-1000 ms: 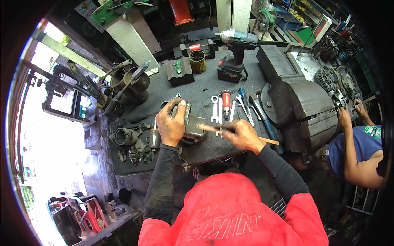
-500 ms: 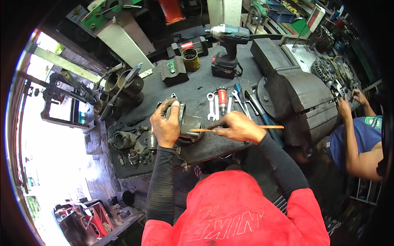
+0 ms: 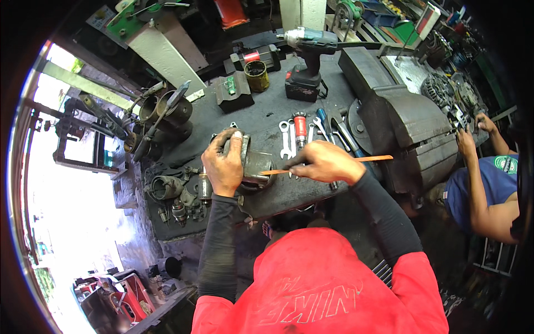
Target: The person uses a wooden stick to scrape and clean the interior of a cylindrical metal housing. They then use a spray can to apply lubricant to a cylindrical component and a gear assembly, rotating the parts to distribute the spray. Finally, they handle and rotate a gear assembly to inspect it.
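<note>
- A yellow can (image 3: pixel 257 82) is stood open on the desk (image 3: pixel 261 123); its inside is dark, and what is held there cannot be identified.
- Several long tools are leaned in and against dark cylindrical holders (image 3: pixel 179 115) at the left edge of the desk.
- A small green object (image 3: pixel 230 85) is carried on top of a dark grooved block (image 3: pixel 235 100), just beside the can.
- A blue tray (image 3: pixel 380 15) is seen at the far upper right; its contents are too small to be told.
- A cylindrical metal housing (image 3: pixel 259 162) is laid on its side near the desk's front edge, between loose parts (image 3: pixel 167 189) on the left and wrenches (image 3: pixel 285 139) on the right.
- The housing is gripped at its left end by the left hand (image 3: pixel 222 168); its fingers are bent over the rim, the back of the hand turned up.
- A thin orange-brown stick (image 3: pixel 377 158) is clamped between the fingers and thumb of the right hand (image 3: pixel 322 161), which is held palm down.
- The stick is pointed leftward, its tip over the housing's side; whether contact is made cannot be told.
- Both forearms are extended forward from the lower edge.
</note>
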Tool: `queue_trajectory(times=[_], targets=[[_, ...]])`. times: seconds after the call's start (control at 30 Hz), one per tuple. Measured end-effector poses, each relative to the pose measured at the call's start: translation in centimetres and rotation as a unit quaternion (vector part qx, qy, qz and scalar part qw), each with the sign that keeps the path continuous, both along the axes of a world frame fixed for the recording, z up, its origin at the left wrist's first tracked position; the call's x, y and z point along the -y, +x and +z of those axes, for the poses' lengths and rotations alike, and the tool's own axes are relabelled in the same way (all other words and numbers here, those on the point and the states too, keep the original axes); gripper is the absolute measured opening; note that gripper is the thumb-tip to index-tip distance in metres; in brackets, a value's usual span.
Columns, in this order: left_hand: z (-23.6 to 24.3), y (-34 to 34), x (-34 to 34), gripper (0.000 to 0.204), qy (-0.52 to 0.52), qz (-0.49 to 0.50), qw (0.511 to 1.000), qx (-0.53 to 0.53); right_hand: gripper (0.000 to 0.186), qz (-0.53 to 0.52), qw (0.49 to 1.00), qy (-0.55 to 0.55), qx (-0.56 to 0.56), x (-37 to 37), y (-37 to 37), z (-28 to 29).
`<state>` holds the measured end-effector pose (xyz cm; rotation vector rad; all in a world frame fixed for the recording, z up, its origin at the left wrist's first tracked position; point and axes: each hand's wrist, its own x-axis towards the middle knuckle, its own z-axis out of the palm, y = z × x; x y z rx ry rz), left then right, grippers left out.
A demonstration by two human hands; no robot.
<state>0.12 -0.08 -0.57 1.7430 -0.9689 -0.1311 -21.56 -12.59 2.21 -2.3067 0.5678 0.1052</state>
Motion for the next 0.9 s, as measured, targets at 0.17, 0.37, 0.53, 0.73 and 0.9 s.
queue_trajectory(times=[0.17,0.37,0.53,0.73,0.9], targets=[[0.2,-0.1,0.1,0.024,-0.005,-0.009,1.0,-0.01,0.035,0.022,0.999,-0.003,-0.026,0.4,-0.2,-0.7],[0.0,0.1,0.1,0.023,-0.014,-0.02,0.999,-0.027,0.034,-0.001,1.0,-0.024,0.014,-0.5,0.5,-0.9],[0.0,0.0,0.0,0.023,0.0,-0.003,1.0,0.0,0.029,-0.027,0.998,-0.029,-0.039,-0.9,0.3,0.1],[0.0,-0.1,-0.2,0.022,-0.003,-0.004,1.0,0.012,0.029,-0.038,0.995,-0.069,-0.06,-1.4,0.7,0.3],[-0.2,0.1,0.1,0.022,-0.009,-0.018,1.0,-0.015,0.026,-0.021,0.989,-0.146,0.009,-1.5,0.9,0.1]])
